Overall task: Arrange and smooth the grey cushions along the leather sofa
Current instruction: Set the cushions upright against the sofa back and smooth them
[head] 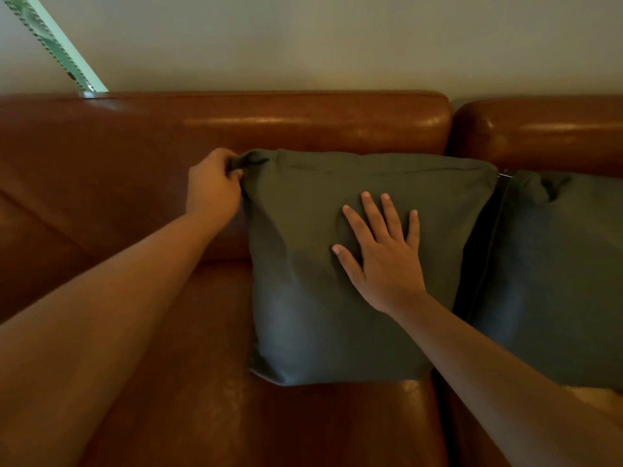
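Two bare arms reach in from the near edge, the left forearm (101,315) and the right forearm (505,382), both stretched toward the back of a brown leather sofa (236,126).

Left hand (212,187): fingers and thumb are curled in tight and pinch the upper left corner of a grey cushion (320,315). The cloth there is bunched into a small fold inside the grip.

Right hand (384,254): it is spread wide, with fingers straight and apart. The palm lies flat on the front face of the same cushion, a little above and to the right of its middle, and holds nothing.

The cushion stands upright on the seat (269,426). Its lower edge rests on the leather and its back leans against the backrest.

Just beside it on the right, a second grey cushion (553,281) leans against the next section of the backrest. A strip of deep shadow lies between the two cushions, so it cannot be told whether their sides touch.

Behind the sofa is a plain pale wall (337,38). A pale green patterned strip (57,42) slants across its upper left corner.
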The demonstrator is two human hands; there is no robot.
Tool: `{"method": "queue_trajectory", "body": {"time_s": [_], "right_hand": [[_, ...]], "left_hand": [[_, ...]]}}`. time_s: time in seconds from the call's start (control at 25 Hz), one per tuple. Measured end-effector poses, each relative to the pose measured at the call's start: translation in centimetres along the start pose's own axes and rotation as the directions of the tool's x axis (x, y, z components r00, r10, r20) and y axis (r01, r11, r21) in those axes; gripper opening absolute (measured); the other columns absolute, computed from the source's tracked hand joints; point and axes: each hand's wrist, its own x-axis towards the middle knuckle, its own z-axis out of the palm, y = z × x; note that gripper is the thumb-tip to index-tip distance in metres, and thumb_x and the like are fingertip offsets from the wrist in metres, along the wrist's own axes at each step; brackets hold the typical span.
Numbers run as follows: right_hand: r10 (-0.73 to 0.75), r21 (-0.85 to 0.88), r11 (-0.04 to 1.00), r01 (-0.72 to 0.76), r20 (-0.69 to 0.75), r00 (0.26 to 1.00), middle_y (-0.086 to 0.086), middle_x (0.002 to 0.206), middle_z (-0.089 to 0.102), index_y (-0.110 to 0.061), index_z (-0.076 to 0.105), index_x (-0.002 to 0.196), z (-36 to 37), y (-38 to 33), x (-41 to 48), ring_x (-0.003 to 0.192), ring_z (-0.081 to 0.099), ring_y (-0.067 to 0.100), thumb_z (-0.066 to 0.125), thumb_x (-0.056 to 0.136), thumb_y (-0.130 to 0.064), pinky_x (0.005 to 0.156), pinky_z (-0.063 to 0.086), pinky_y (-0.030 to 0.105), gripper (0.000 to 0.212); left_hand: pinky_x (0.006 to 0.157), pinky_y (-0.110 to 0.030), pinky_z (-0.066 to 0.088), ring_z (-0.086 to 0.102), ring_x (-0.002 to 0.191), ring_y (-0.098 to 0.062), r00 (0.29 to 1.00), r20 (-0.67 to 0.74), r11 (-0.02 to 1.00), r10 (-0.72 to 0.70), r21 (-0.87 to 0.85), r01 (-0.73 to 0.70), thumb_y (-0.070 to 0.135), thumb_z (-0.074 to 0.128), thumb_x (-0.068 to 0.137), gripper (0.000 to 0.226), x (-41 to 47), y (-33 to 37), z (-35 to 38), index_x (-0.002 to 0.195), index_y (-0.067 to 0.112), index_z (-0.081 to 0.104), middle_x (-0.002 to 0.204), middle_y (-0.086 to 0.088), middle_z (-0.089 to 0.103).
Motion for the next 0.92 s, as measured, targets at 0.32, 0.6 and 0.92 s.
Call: {"method": "queue_trajectory", "body": {"time_s": [0.32,0.6,0.92], "right_hand": [[-0.003,-0.038,0.999,0.002,-0.018,1.000,-0.001,0.165,0.010,-0.033,0.019,0.154,0.5,-0.1,-0.1,0.152,0.000,0.025,0.020,0.097,-0.064,0.118,-0.006,0.057,0.065],[-0.003,-0.054,0.999,0.002,-0.019,1.000,-0.001,0.164,0.012,-0.033,0.020,0.154,0.6,0.0,-0.3,0.152,0.001,0.025,0.019,0.096,-0.064,0.119,-0.002,0.058,0.065],[-0.010,-0.039,0.999,0.009,-0.028,1.000,0.001,0.164,0.013,-0.033,0.021,0.153,0.6,0.0,-0.4,0.152,0.002,0.025,0.017,0.096,-0.065,0.119,-0.003,0.058,0.066]], "left_hand": [[0.074,-0.044,0.051,0.059,0.076,-0.022,0.889,0.113,0.717,-0.445,-0.551,0.428,0.028,0.062,0.080,0.019,-3.9,0.7,2.9,0.065,0.019,0.055,0.076,-0.008,0.062],[0.067,-0.028,0.037,0.047,0.071,-0.013,0.903,0.164,0.776,-0.397,-0.465,0.426,0.019,0.048,0.101,0.017,-3.1,0.0,1.2,0.098,0.009,0.062,0.084,-0.004,0.057],[0.072,-0.034,0.037,0.057,0.099,-0.036,0.963,0.070,0.962,-0.262,-0.055,0.266,0.014,0.045,0.100,0.018,-2.1,-0.6,0.4,0.106,0.002,0.057,0.098,-0.018,0.061]]}}
